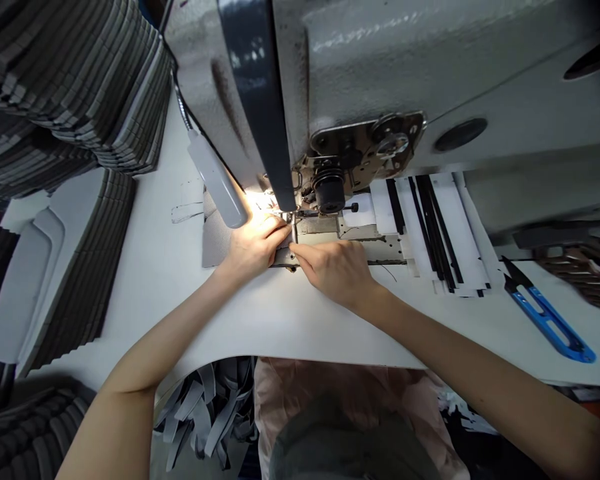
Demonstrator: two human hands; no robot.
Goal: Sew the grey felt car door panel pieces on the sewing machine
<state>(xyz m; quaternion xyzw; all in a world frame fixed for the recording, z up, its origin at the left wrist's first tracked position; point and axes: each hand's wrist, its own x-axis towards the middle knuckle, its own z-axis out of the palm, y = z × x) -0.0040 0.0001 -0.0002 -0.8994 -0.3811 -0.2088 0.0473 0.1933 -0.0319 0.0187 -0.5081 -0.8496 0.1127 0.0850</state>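
Note:
Both hands work under the head of a grey sewing machine (380,67), right at its needle and presser foot (291,217). My left hand (253,245) lies on a grey fabric piece (216,243), fingers together and pressed flat toward the needle. My right hand (333,267) is curled, its fingertips pinching a thin strip or edge at the needle plate (375,248); what it pinches is too small to name. A small lamp (219,179) lights the spot.
Tall stacks of grey cut pieces (75,73) fill the left and far left, more (80,267) at the table's left edge. White and black strips (430,227) lie right of the needle. Blue thread snips (547,320) rest at the right. Grey strips (205,413) hang below the table (290,320).

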